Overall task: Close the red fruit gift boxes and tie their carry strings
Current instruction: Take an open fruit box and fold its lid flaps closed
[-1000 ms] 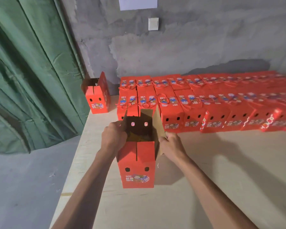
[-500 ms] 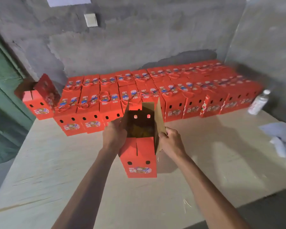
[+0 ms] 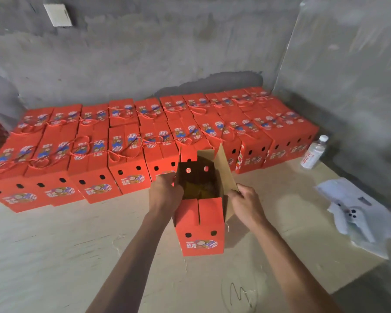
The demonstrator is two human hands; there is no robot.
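Head view swings right off the green curtain: a water bottle shows beyond the open box, whose top is unchanged, unclosed. Left hand grips its left wall, right hand pinches the raised right flap. The box's long axis runs away toward the tied boxes just behind it.

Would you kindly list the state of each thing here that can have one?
Front box: open, flaps up, upright on the table.
Left hand: gripping its left flap.
Right hand: gripping its right flap.
Rows of boxes: closed, strings tied.
Bottle: capped, upright.
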